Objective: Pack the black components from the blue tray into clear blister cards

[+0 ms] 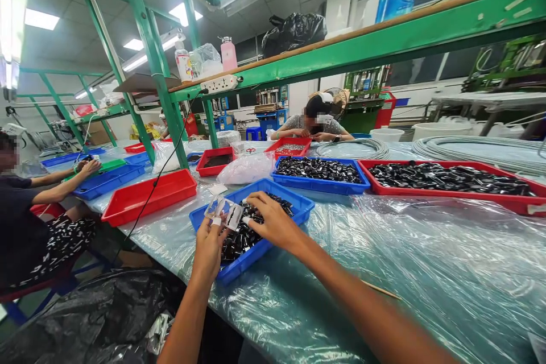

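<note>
My left hand (209,247) grips a clear plastic piece (230,215) with dark strips showing on it; whether it is a bag or a moulded holder I cannot tell. Just to the right, my right hand (273,219) hovers with bent fingers, thumb and fingertips apart, and I see nothing between them. White wraps cover a fingertip on my left hand and the thumb tip of my right. Below both hands is a blue tray (305,205) holding many small glossy black parts (241,242), partly hidden by the hands.
Behind stand a blue tray (362,186) and a red tray (503,203) heaped with black parts. A red tray (113,213) lies left, a black cable (164,168) crossing it. A thin stick (381,290) lies right. Co-workers sit opposite (318,116) and at left (25,205).
</note>
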`<state>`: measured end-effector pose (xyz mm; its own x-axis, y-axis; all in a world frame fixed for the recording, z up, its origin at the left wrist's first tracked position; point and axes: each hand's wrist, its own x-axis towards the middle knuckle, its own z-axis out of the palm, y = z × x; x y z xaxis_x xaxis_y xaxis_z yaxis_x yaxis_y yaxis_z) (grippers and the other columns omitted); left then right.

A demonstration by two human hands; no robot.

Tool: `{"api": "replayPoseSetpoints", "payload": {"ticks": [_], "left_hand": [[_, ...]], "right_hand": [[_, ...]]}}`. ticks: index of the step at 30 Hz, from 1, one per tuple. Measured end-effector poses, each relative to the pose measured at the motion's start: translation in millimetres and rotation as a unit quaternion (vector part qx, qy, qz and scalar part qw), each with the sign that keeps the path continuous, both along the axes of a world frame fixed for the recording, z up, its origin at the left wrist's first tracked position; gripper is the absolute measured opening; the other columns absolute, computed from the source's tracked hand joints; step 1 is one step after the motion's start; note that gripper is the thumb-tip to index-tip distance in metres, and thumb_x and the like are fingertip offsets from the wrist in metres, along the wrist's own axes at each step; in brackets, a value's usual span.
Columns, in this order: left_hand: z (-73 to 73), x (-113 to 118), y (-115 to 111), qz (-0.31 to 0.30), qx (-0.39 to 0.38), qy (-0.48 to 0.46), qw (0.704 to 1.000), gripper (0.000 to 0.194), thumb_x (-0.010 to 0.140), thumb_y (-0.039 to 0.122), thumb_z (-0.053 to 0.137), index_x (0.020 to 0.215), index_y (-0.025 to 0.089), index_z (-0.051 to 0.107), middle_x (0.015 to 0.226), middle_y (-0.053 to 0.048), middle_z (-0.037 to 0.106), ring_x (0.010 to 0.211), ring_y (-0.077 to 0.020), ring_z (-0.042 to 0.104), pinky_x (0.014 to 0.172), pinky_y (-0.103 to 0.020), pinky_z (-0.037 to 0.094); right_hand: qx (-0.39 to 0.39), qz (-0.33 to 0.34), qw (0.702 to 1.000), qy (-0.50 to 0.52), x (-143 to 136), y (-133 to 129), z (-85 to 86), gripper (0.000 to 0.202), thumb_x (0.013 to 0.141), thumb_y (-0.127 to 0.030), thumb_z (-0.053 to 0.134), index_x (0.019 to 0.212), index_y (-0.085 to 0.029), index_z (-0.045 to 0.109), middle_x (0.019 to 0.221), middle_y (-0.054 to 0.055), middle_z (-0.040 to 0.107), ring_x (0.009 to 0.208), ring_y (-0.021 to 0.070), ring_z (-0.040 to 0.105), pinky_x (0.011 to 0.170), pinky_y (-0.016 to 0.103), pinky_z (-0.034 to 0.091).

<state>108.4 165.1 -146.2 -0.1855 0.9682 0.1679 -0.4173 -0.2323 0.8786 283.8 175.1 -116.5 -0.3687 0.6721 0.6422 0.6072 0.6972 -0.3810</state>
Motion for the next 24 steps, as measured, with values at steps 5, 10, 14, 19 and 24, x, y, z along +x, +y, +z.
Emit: {"api": "replayPoseSetpoints", "payload": {"ticks": [5, 10, 14, 19, 24], "left_hand": [[5.9, 3, -7, -0.052, 0.008, 0.007, 0.999, 0.044, 0.062, 0.034, 0.083, 0.099, 0.018, 0.065, 0.105, -0.005, 0.068, 0.109, -0.0214, 0.061, 0.098, -0.035, 0.047], [-0.8, 2, -3, -0.015, 0.002, 0.000, 1.000, 0.045, 0.054, 0.029, 0.085, 0.093, 0.017, 0.065, 0.094, -0.003, 0.069, 0.094, -0.0179, 0.065, 0.091, -0.031, 0.048], [-3.1, 1, -2, -0.013, 0.011, -0.029, 0.999, 0.044, 0.050, 0.024, 0.087, 0.088, 0.017, 0.065, 0.087, -0.001, 0.068, 0.083, -0.0144, 0.065, 0.083, -0.027, 0.049], [0.9, -5, -15, 0.021, 0.056, 0.046, 0.997, 0.036, 0.056, 0.025, 0.084, 0.085, 0.016, 0.065, 0.086, -0.002, 0.068, 0.088, -0.0183, 0.065, 0.088, -0.031, 0.049], [2.3, -32, -37, 0.066, 0.100, 0.251, 0.961, 0.020, 0.075, 0.029, 0.068, 0.092, 0.020, 0.066, 0.094, -0.005, 0.071, 0.092, -0.0227, 0.066, 0.089, -0.034, 0.049]], "right_hand": [[-0.004, -0.004, 0.999, -0.032, -15, -12, -1.5, 0.033, 0.084, -0.011, 0.059, 0.116, -0.016, 0.058, 0.119, 0.011, 0.058, 0.103, 0.0234, 0.062, 0.092, 0.040, 0.052], [0.000, 0.007, 1.000, 0.019, -23, -10, -9.2, 0.034, 0.084, -0.018, 0.065, 0.118, -0.016, 0.059, 0.120, 0.013, 0.059, 0.110, 0.0252, 0.060, 0.098, 0.043, 0.049], [0.008, 0.049, 0.996, 0.069, -25, -8, -11.4, 0.033, 0.083, -0.013, 0.065, 0.115, -0.017, 0.061, 0.122, 0.012, 0.061, 0.113, 0.0235, 0.059, 0.100, 0.041, 0.048], [-0.033, 0.109, 0.981, 0.154, -26, -10, -8.2, 0.035, 0.078, -0.005, 0.057, 0.110, -0.018, 0.063, 0.120, 0.009, 0.064, 0.111, 0.0210, 0.062, 0.097, 0.038, 0.052], [-0.161, 0.142, 0.942, 0.259, -44, -20, -17.6, 0.030, 0.074, -0.009, 0.059, 0.102, -0.018, 0.064, 0.097, 0.003, 0.070, 0.090, 0.0187, 0.071, 0.083, 0.031, 0.058]]}}
